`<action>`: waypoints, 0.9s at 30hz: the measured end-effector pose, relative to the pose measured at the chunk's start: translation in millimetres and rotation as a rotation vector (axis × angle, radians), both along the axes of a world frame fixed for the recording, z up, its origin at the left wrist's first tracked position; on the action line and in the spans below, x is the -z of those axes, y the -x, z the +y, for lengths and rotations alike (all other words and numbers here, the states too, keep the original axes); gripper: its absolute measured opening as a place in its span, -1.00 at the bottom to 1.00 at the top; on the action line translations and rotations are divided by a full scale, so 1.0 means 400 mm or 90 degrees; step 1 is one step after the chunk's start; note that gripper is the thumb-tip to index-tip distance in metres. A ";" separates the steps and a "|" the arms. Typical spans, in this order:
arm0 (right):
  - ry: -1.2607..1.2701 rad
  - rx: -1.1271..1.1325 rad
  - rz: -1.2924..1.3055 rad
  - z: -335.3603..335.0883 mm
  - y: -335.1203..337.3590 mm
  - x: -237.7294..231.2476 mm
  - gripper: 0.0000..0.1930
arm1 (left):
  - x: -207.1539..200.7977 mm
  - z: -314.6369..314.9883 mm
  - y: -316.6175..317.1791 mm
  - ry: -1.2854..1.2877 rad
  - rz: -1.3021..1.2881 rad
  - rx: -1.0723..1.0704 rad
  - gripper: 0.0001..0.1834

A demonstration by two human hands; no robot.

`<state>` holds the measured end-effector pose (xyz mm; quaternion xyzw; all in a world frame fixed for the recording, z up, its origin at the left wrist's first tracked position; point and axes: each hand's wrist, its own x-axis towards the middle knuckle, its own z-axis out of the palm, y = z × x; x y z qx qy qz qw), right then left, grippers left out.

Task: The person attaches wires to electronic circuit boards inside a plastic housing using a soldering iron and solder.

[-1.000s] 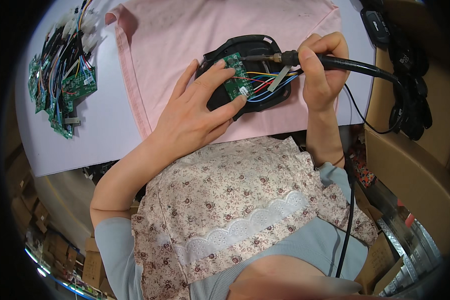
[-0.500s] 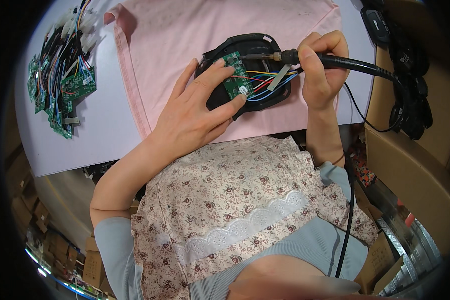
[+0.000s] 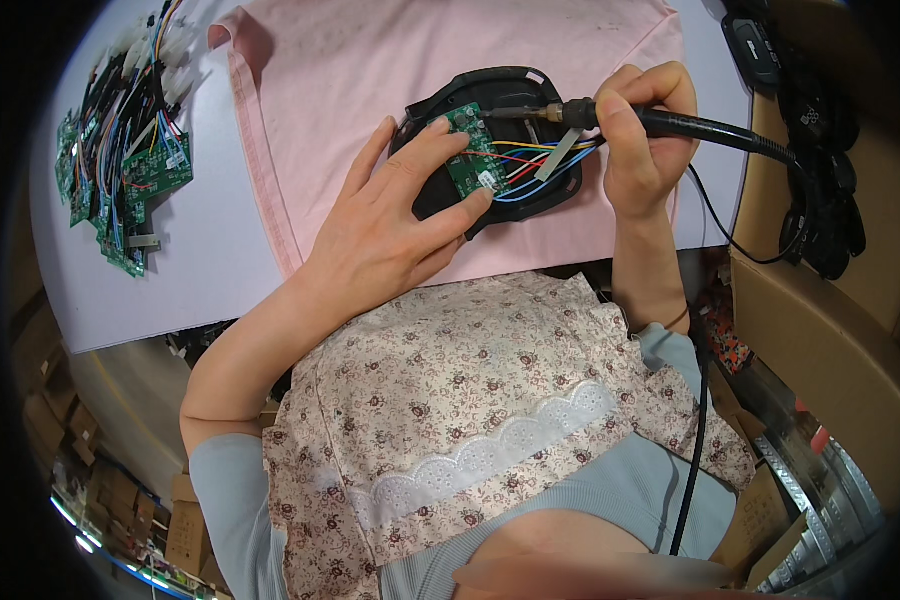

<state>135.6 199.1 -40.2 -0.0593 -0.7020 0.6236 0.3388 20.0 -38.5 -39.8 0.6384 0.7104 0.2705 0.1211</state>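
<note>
A green circuit board (image 3: 480, 165) lies in a black plastic housing (image 3: 520, 92) on a pink cloth. My left hand (image 3: 390, 210) holds the board there, with fingertips on its upper left part and the thumb at its lower right corner. My right hand (image 3: 650, 140) grips a soldering iron (image 3: 580, 114), its tip pointing left to the board's upper right edge. I cannot tell whether the tip touches the board. Coloured wires (image 3: 525, 180) run from the board to the right, under a pale strip (image 3: 559, 155).
Wired green boards (image 3: 160, 170) are piled at the table's left. The pink cloth (image 3: 340, 60) covers the middle of the white table (image 3: 220, 300). At right, a cardboard box (image 3: 820, 330) stands beside black plastic parts (image 3: 825, 150). The iron's black cable (image 3: 705, 400) hangs past my right arm.
</note>
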 end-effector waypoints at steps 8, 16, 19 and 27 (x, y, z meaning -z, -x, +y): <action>-0.003 -0.001 -0.001 0.001 -0.001 0.001 -0.81 | -0.001 -0.001 0.000 -0.004 0.002 0.001 -0.43; 0.089 0.057 -0.019 0.006 -0.009 -0.048 -0.85 | 0.005 -0.001 0.003 -0.036 -0.025 -0.011 -0.42; 0.048 -0.008 -0.021 0.003 -0.011 -0.057 -0.85 | 0.009 -0.001 0.003 -0.036 -0.027 -0.009 -0.44; -0.005 -0.173 -0.062 -0.020 0.001 -0.048 -0.81 | 0.006 0.000 0.004 -0.042 -0.014 -0.012 -0.45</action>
